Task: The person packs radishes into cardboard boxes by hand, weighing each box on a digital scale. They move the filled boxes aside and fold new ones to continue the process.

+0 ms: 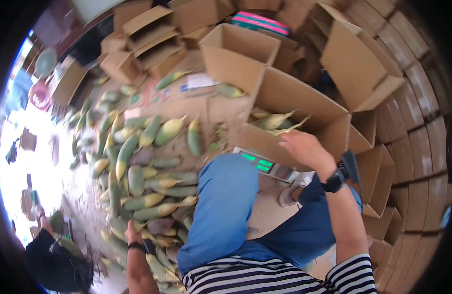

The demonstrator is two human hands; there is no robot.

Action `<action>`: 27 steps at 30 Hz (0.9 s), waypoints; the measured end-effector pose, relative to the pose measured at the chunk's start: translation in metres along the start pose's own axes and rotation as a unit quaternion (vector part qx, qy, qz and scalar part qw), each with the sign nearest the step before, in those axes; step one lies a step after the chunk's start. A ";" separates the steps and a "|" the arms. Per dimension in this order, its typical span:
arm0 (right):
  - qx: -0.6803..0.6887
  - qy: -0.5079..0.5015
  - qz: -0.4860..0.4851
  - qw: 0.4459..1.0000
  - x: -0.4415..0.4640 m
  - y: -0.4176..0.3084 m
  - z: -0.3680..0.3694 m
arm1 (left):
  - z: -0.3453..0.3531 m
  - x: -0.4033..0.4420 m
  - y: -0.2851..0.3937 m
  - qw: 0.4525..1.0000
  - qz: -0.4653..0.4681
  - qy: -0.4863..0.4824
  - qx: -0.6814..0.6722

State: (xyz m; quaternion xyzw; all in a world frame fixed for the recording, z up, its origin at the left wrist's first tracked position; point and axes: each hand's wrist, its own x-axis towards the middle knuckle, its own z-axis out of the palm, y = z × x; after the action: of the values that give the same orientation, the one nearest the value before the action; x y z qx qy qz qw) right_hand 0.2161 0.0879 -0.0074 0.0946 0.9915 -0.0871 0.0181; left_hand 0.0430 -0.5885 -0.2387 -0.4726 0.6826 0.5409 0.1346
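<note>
Well, right hand (307,149) at the near rim of the open box (307,98), right of centre in the frame, fingers bent and fairly close together by the pale tails of the radishes (275,121) inside; cannot make out a firm grip from a mere touch. Left hand (133,232) down at the pile (152,201), below and left of centre, fingers small and partly lost among the roots; wide or narrow, impossible to say.

Probably handles as firm, stiff and rather heavy for its bulk, with smooth skin, perhaps slippery if damp. Likely to bruise or crack in a drop. Best taken around the thick middle; thin tails probably too weak for lifting.

Long, plump and tapering, dull green over much of the length, fading to pale yellow at one end. Lies partly in the box, but mostly across the floor (81,193), left and centre of the frame.

Farther out, a dark watch (335,181) on the right wrist; just below the box, a scale (265,164) with lit green digits. Empty cartons (155,41) at upper left, stacked boxes (417,161) along the right edge. At lower left, well apart, another person's dark sleeve (52,262).
</note>
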 end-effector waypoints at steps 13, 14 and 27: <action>0.038 0.249 -0.170 0.953 0.021 -0.071 -0.022 | 0.104 -0.247 0.106 0.902 0.141 -0.408 -0.031; 0.055 0.273 -0.210 0.937 0.018 -0.084 -0.032 | 0.111 -0.266 0.119 0.899 0.147 -0.412 -0.027; -0.002 0.380 -0.184 0.907 0.007 -0.047 -0.067 | 0.217 -0.439 0.158 0.603 0.378 -0.667 0.218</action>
State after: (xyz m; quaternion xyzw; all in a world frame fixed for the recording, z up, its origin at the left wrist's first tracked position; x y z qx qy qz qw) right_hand 0.1986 0.0554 0.0664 -0.0637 0.9233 -0.0441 -0.3761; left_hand 0.0740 -0.1859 0.0807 0.3635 0.6186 0.5438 0.4353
